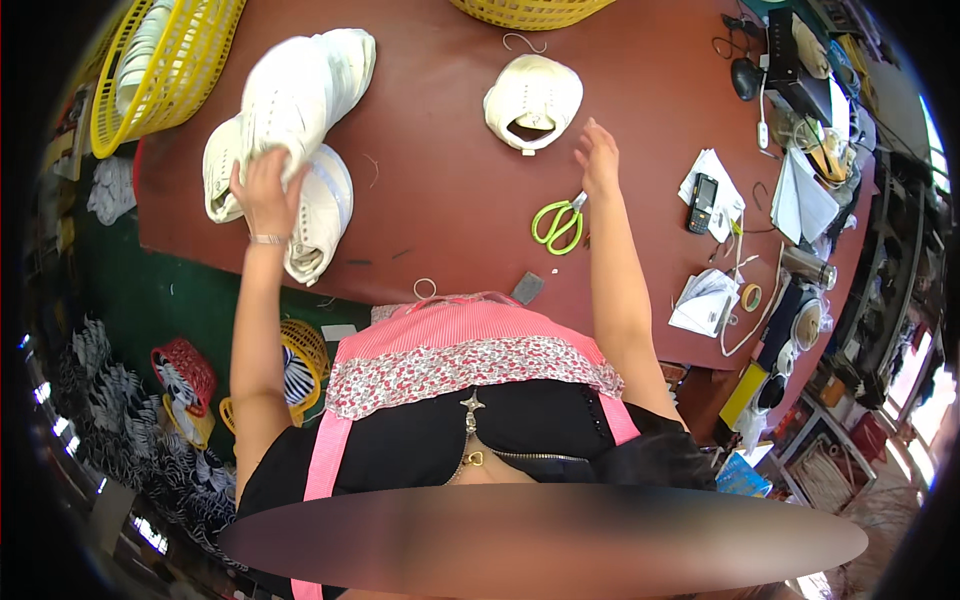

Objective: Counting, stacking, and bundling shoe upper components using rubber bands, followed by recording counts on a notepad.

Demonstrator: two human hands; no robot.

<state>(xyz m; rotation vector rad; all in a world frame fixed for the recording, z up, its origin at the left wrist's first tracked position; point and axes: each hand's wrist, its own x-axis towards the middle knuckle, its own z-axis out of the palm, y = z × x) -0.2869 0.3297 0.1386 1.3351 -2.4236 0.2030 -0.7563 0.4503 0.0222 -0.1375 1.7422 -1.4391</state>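
Note:
Several off-white shoe uppers lie in a heap at the left of the table. My left hand (pixel 266 200) is closed on the near edge of one upper (pixel 285 95) on top of the heap. Beneath and beside it are another upper (pixel 222 170) and one with a pale band along its side (pixel 325 215). A single upper (pixel 533 100) sits apart near the middle, its opening toward me. My right hand (pixel 600 160) hovers just right of it, fingers apart and holding nothing. Close to my right wrist lie scissors with lime-green handles (pixel 557 226).
A yellow basket (pixel 185 75) of nested white pieces stands far left; another yellow basket (pixel 530 12) is at the far edge. On the right are a handheld device (pixel 702 203), papers (pixel 705 300), a tape roll (pixel 750 297), a flask (pixel 808 267) and cables. Striped pieces (pixel 180 400) fill the lower left.

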